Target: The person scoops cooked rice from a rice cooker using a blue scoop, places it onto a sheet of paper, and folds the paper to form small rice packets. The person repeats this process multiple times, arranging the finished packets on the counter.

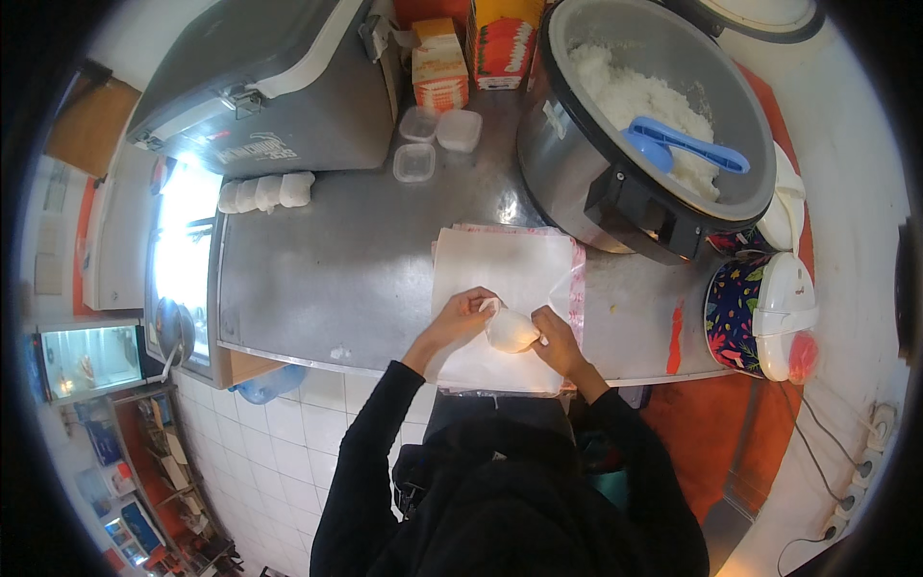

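Observation:
Between my hands is a rounded white paper-wrapped bundle [510, 332]; its contents are hidden. My left hand [465, 316] pinches the gathered paper at its left end. At the right end, the fingers of my right hand [555, 339] grip the other twisted end. The bundle is over a stack of white paper sheets [497, 263], with red-patterned wrapping showing along the right and far edges. Behind the stack to the right stands a large steel rice cooker [570, 169], uncovered, holding white cooked rice [624, 94] and a blue rice scoop [692, 148].
Several wrapped white bundles [265, 192] sit in a row before a grey cooler box [303, 122]. Three clear plastic containers [414, 163] and printed boxes [440, 65] stand farther back. A floral-patterned rice warmer [739, 310] is at the right of the steel counter [324, 267].

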`<move>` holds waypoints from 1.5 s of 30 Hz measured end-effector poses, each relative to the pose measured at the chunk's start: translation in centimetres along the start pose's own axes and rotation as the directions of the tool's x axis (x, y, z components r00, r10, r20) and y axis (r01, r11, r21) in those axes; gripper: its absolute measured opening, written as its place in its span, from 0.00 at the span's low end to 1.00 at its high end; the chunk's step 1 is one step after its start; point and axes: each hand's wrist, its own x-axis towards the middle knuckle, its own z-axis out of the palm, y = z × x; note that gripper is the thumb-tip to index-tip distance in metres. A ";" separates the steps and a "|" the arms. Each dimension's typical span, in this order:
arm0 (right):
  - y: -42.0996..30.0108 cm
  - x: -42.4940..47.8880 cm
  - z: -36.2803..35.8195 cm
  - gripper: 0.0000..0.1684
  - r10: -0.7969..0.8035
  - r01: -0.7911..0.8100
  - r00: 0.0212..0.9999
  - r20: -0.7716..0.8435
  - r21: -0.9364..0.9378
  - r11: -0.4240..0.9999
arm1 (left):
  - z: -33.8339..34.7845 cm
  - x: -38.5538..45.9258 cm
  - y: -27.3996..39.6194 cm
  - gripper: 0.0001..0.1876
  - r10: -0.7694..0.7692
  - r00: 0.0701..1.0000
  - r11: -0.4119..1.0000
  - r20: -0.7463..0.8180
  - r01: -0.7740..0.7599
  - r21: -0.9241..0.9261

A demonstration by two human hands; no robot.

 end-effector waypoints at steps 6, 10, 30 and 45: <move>1.1 -0.6 0.5 0.19 -0.142 0.138 0.990 -0.020 -0.141 0.980 | 3.6 1.0 -1.7 0.09 0.166 0.957 0.977 -0.238 -0.127 0.174; 0.9 -0.6 0.6 0.19 -0.100 0.092 0.993 -0.059 -0.128 0.988 | 5.5 0.8 -0.1 0.06 0.315 0.820 0.871 -0.478 -0.049 0.489; -9.6 2.5 -1.7 0.17 0.538 -0.028 0.842 -0.037 0.993 0.113 | 8.9 -2.3 3.8 0.39 0.448 0.798 0.893 -0.403 -0.422 0.157; -13.6 12.4 4.6 0.40 0.443 -0.225 0.863 -0.243 0.600 0.768 | -5.5 -4.5 9.0 0.37 0.374 0.812 0.879 -0.449 -0.156 0.451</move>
